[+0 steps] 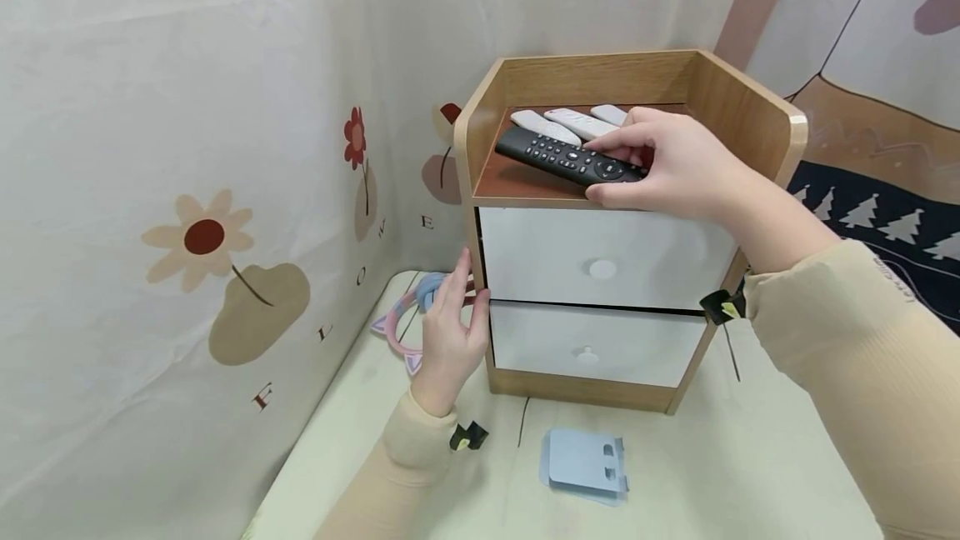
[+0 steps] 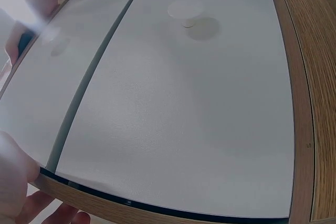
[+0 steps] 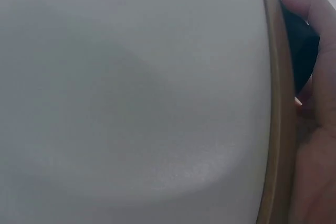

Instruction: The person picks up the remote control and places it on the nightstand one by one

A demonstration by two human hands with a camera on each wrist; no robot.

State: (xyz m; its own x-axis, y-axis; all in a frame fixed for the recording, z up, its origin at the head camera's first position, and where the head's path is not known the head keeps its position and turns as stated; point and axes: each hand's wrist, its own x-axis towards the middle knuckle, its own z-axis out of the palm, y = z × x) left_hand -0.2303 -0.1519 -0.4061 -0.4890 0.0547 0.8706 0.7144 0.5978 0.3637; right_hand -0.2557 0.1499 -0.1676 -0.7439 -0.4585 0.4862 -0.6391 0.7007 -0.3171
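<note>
A small wooden cabinet [image 1: 600, 73] with two white drawers stands in front of me. Over its brown top shelf, my right hand [image 1: 678, 163] pinches the right end of a black remote control [image 1: 551, 152], thumb on the near edge and fingers on the far one. Just behind it on the shelf lie white remote controls [image 1: 579, 122]. In the right wrist view the black remote [image 3: 300, 45] shows dark past the wooden edge. My left hand [image 1: 452, 340] rests against the cabinet's left side, fingers extended along the panel and thumb at the front edge.
Behind the left hand lies a pink and blue headband [image 1: 405, 332] with cat ears. A light-blue flat folded piece [image 1: 585, 461] lies before the cabinet. Printed fabric walls [image 1: 202, 107] rise at the left and back; a dark tree-patterned cloth [image 1: 885, 215] is at right.
</note>
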